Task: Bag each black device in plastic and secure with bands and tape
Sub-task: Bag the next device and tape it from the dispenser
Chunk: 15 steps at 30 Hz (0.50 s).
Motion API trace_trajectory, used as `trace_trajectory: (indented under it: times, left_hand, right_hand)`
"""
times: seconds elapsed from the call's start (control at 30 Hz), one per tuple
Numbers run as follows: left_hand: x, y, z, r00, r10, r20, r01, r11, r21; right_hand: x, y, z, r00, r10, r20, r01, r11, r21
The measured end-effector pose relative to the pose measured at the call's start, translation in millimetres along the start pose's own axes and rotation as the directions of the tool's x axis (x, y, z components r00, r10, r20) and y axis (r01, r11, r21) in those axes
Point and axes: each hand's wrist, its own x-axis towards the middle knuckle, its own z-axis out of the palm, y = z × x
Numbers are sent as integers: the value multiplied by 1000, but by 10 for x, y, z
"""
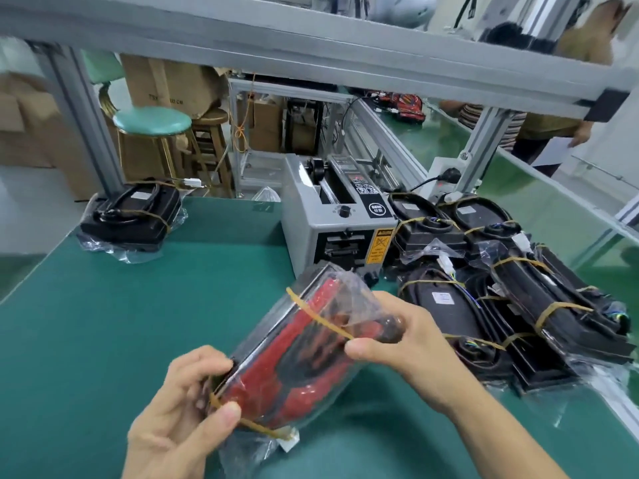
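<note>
A red-and-black device in a clear plastic bag is held tilted above the green mat. My left hand grips its near end, thumb on a tan rubber band around that end. My right hand grips the far end and pinches a second rubber band that crosses the bag. A pile of several bagged, banded black devices lies to the right. One more bagged black device rests at the far left of the mat.
A grey tape dispenser machine stands behind the held device. The green mat spreads to the left. Aluminium frame posts, stools and cardboard boxes stand beyond the bench. A person stands at the far right by a conveyor.
</note>
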Motion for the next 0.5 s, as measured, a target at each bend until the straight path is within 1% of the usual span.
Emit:
trace_trajectory:
  times: [0.03,0.07,0.1,0.13,0.17,0.23,0.3,0.33,0.4,0.47,0.5]
  left_hand:
    - [40,78,-48,999,26,34,-30,992,126]
    - [94,174,-64,996,43,75,-63,959,278]
    - [143,265,-49,993,53,109,-92,915,393]
    - [193,369,3,990,42,136,-102,877,469]
    - [241,472,84,988,25,155,-102,854,510]
    - [302,639,234,981,5,192,-106,848,519]
    - [335,738,281,974,4,226,-135,811,570]
    - [345,778,275,972,2,236,-153,766,625]
    - [339,809,231,965,18,263,-216,625,750]
    - [307,779,214,958,10,285,-251,501,828]
    - [298,771,223,958,-11,285,-247,468,848]
  right_hand:
    - [12,-36,8,999,-50,-12,50,999,-10]
    - [18,-64,25,996,-90,-16,90,996,-30]
    - [18,-90,61,993,-119,-17,118,991,-55]
    - [13,-103,115,990,-140,-20,138,988,-65]
    - [4,-95,177,988,-149,-27,147,988,-56]
    - [-36,-36,286,992,-122,-29,122,992,0]
    - [-105,-9,373,996,-84,26,84,996,9]
    - [-140,-9,387,996,-77,45,78,996,-35]
    - [-192,-35,374,993,-118,-2,116,978,-171]
    - [-219,-75,353,965,-254,-62,231,941,-247]
    - [-234,-83,352,943,-326,-61,299,915,-270]
